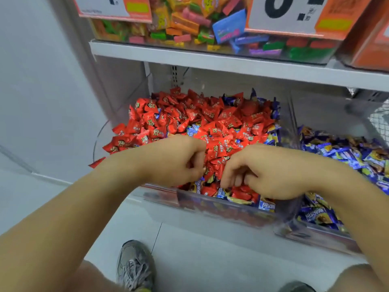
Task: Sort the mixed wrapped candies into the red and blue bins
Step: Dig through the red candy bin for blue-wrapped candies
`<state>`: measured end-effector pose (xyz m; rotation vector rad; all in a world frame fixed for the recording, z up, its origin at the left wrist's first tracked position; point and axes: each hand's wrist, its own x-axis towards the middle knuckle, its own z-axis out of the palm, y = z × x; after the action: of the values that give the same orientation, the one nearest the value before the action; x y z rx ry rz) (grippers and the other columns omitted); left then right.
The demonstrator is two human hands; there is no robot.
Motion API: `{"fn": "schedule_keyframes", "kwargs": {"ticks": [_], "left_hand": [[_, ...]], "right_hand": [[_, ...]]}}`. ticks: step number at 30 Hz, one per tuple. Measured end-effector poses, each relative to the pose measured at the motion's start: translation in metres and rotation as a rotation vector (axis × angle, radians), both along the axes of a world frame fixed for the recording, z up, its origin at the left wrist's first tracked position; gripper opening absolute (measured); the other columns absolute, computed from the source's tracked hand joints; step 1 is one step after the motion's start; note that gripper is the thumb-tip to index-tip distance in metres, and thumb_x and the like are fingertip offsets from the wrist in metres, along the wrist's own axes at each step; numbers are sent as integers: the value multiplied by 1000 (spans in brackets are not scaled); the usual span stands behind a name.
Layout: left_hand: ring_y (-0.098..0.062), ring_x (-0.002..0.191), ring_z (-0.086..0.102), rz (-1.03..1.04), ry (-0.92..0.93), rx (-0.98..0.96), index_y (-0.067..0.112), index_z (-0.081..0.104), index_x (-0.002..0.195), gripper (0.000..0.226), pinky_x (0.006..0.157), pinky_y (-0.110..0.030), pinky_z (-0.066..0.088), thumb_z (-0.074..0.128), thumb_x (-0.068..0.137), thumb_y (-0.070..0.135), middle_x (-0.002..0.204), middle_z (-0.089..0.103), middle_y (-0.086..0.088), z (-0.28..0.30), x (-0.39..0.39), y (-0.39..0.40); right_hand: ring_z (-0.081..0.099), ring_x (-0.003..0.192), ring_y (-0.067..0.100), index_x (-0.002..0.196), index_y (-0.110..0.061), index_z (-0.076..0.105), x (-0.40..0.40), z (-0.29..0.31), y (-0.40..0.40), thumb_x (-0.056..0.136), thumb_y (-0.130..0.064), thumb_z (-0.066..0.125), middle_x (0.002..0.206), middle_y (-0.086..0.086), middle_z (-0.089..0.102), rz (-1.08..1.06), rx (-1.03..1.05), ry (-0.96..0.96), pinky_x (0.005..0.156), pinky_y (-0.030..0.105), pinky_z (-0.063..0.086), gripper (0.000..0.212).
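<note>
Two clear plastic bins sit side by side on the lower shelf [134, 199], each with its long axis running from near to far. The left bin [210, 209] is heaped with red candies [212, 114], with blue candies [192, 130] mixed in among them, mostly along its far right edge and its near front wall. The right bin [315, 232] holds blue candies of the same kind. The wrappers lie in every direction, so no single pointing can be given for them.

Both hands are low over the near part of the left bin, knuckles up, fingers curled downward into the pile. The left hand [179, 161] has its fingertips bunched among red wrappers; whether it pinches one cannot be told through the blur. The right hand [259, 171] is just beside it, its fingertips touching the candies near the front wall, and its grip cannot be told either.

On the upper shelf [210, 57] stands a clear box of mixed colourful sweets [185, 24] with price cards [294, 13] in front. A grey shoe [134, 266] stands on the pale floor below.
</note>
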<state>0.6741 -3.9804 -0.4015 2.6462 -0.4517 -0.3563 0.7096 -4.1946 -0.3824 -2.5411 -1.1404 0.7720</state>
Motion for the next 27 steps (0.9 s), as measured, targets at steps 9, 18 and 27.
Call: {"fn": "schedule_keyframes", "kwargs": {"ticks": [9, 18, 27], "left_hand": [[-12, 62, 61, 63, 86, -264, 32, 53, 99, 18, 66, -32, 54, 55, 92, 15, 68, 63, 5, 1, 3, -21], [0, 47, 53, -131, 286, -91, 32, 70, 89, 20, 52, -18, 49, 66, 86, 52, 63, 61, 15, -6, 3, -45], [-2, 51, 55, -88, 319, -139, 27, 68, 83, 17, 59, -25, 53, 62, 94, 39, 56, 57, 15, -9, 11, -38]], "right_hand": [[60, 82, -1, 101, -42, 70, 0, 24, -16, 65, -32, 86, 86, -23, 62, 70, -364, -148, 72, 22, 53, 41], [59, 75, 1, 93, -34, 73, 3, 8, -21, 81, -47, 76, 81, -11, 68, 0, -131, -236, 71, 26, 49, 17], [52, 80, -4, 110, -33, 67, 6, 3, -23, 92, -40, 64, 71, -20, 58, -144, 81, -354, 93, 33, 49, 19]]}}
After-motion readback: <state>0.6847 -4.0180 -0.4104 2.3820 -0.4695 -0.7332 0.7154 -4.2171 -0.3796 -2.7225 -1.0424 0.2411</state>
